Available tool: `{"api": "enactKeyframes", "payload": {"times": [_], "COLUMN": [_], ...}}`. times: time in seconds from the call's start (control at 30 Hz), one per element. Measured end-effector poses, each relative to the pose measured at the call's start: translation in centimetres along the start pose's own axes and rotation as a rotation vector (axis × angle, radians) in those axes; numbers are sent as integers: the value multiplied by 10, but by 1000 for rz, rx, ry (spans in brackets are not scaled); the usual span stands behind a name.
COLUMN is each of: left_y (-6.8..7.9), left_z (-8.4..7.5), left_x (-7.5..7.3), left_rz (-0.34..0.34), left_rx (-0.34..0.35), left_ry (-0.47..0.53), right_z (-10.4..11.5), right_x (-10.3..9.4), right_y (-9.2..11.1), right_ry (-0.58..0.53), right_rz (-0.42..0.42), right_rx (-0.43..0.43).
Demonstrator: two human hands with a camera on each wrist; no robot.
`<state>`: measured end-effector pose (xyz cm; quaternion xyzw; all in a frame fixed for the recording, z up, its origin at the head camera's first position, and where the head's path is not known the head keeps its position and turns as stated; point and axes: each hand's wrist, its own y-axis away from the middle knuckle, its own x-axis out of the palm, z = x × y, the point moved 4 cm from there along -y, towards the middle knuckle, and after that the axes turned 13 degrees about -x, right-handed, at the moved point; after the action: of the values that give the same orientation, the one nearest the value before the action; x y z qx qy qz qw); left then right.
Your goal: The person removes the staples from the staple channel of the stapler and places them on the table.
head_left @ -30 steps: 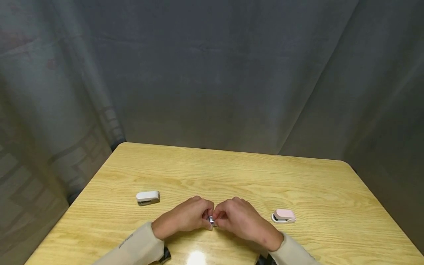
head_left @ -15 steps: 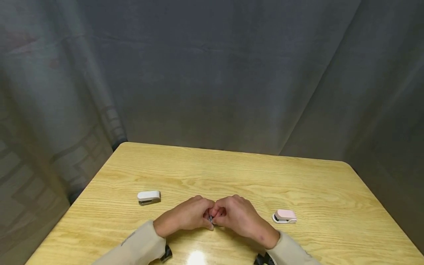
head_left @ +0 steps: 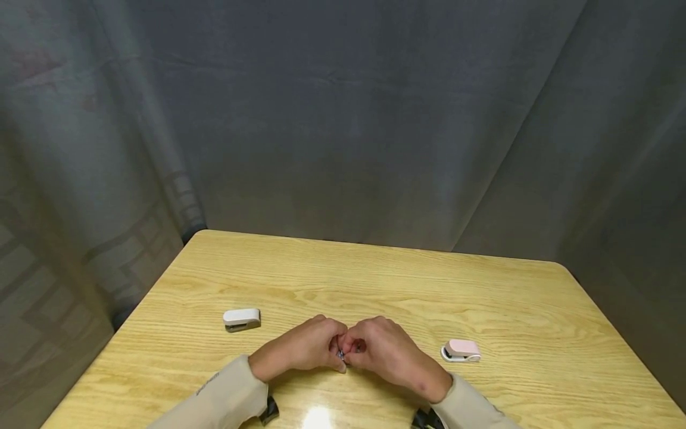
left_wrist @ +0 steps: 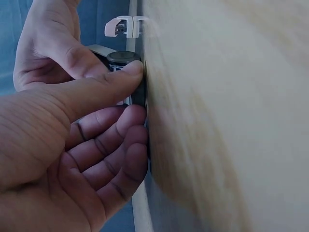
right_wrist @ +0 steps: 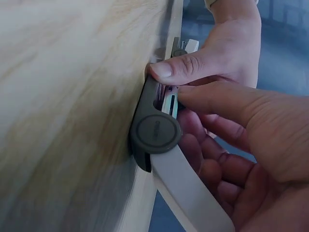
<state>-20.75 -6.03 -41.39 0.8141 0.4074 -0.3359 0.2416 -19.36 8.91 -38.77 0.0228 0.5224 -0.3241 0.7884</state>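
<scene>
Stapler [right_wrist: 157, 133], swung open, sits against the desk [head_left: 375, 268] between both hands. Fingers of the left hand [head_left: 311, 348] pinch the grey base's end; those of the right hand [head_left: 388, 357], partly hidden, seem to pinch the metal rail [right_wrist: 167, 104]. Best brace the base, working gently, clear of the white stapler [head_left: 242, 320] and pink stapler [head_left: 461, 350].

No text is reading clearly: lettering [head_left: 208, 383] is blurring on the left sleeve [head_left: 227, 400], at seven o'clock, and on the hinge disc [right_wrist: 158, 133] of the stapler [right_wrist: 190, 191].
</scene>
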Motion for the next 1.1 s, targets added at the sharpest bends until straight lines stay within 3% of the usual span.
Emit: {"api": "enactKeyframes", "payload": {"times": [0.27, 0.63, 0.9, 1.1], "left_y": [1, 1, 4, 6], "left_z": [-3, -4, -8, -10], "left_x": [-1, 0, -1, -2], "left_rz": [3, -4, -19, -52], "left_rx": [9, -10, 26, 29], "left_ry": [-4, -83, -139, -212], "right_z": [4, 21, 33, 37], "right_x": [-4, -11, 1, 13], "right_y": [5, 22, 44, 50], "right_ry": [47, 146, 64, 40], "right_rz": [-68, -143, -67, 3], "right_rx": [-78, -194, -215, -279]}}
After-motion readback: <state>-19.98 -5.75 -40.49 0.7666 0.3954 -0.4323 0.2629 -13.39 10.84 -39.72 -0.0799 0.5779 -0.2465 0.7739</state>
